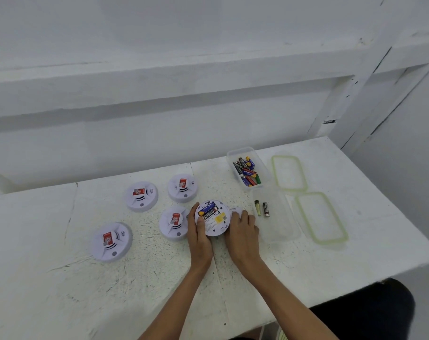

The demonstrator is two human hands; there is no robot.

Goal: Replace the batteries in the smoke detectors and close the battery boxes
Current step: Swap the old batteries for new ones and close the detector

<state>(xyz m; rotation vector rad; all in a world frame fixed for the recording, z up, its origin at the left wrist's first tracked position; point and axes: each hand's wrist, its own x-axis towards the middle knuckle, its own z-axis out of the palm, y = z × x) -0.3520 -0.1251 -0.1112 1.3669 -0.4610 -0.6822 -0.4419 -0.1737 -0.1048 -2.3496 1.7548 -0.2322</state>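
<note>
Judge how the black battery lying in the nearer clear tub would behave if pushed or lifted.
The black battery is a smooth cylinder lying on its side, so a push would probably roll it across the tub floor. It looks stiff, and small enough to pinch easily, though perhaps slippery.

Labels on bin batts (247, 171) too small.

White scuffed table (61, 290) before me. Left: four smoke detectors (141, 196). Right: far clear box (240, 150), near clear box (279, 231), two green-rimmed lids (274, 173).
</note>
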